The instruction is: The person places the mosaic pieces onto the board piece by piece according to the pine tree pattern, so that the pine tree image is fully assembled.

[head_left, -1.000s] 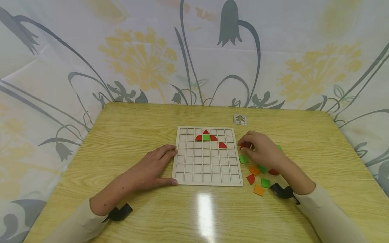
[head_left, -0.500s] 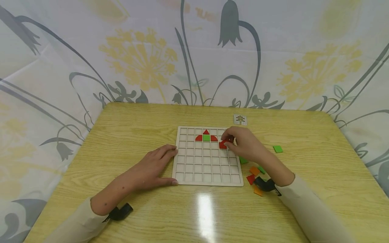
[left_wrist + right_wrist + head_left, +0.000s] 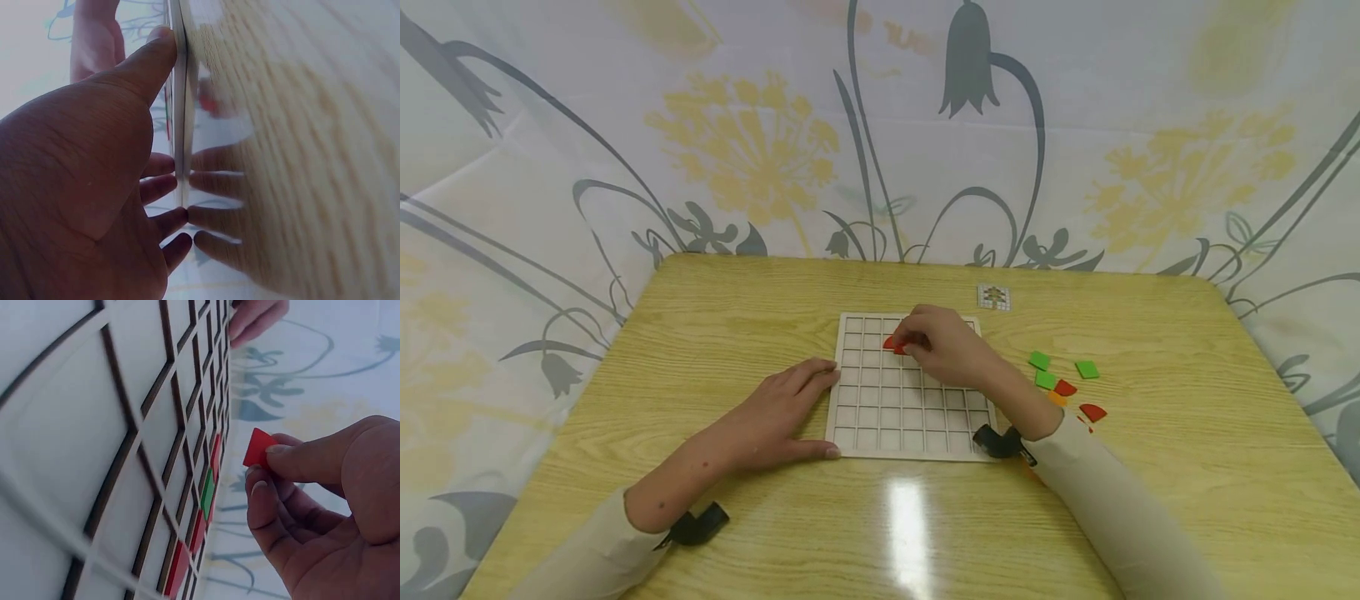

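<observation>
My right hand hovers over the upper middle of a white gridded board. Its thumb and fingers pinch a small red tile, seen up close in the right wrist view. Behind that tile, a green square tile and several red tiles sit in the grid's cells. In the head view most of them are covered by the hand. My left hand lies on the table with fingertips touching the board's left edge and the thumb at its near left corner.
Loose tiles lie right of the board: green squares, red quarter-rounds and orange ones, partly behind the right forearm. A small printed pattern card lies beyond the board's far right corner. A patterned cloth hangs behind the table.
My right hand has picked a red tile from the pile, gone onto the board's right side, then moved left to its upper middle. My left hand has stayed in place.
</observation>
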{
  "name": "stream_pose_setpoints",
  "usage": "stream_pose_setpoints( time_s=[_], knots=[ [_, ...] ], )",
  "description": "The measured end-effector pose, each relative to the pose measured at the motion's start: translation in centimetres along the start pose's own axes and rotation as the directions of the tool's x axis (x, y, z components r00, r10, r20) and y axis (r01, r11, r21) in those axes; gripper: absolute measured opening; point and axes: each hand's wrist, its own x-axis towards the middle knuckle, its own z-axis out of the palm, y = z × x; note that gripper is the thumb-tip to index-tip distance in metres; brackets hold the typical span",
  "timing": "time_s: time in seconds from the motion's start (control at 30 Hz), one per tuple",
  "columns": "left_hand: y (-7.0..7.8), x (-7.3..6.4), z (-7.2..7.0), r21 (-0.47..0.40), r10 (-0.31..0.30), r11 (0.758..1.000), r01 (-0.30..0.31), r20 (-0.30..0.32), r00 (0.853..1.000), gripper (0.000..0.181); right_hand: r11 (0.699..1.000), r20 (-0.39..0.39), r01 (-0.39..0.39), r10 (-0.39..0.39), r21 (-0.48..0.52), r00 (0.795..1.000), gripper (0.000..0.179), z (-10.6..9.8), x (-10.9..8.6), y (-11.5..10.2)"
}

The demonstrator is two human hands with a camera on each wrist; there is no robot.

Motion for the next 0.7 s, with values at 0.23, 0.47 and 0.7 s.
stream_pose_setpoints(
  time_s=[0.23, 0.47, 0.7],
  knots=[
    [0.0, 0.0, 0.0, 0.004, 0.014, 1.000, -0.014, -0.024, 1.000, 0.100, 0.997, 0.044, -0.058, 0.056, 0.043, 0.997, 0.011, 1.5, 1.8, -0.8],
    [0.0, 0.0, 0.0, 0.008, 0.009, 1.000, -0.009, -0.019, 1.000, 0.101, 0.996, 0.059, -0.083, 0.081, 0.039, 0.995, 0.013, 2.5, 3.0, -1.1],
    [0.0, 0.0, 0.0, 0.015, 0.012, 1.000, -0.011, -0.019, 1.000, 0.101, 0.995, 0.063, -0.100, 0.098, 0.031, 0.993, 0.013, 2.9, 3.4, -1.1]
  ],
)
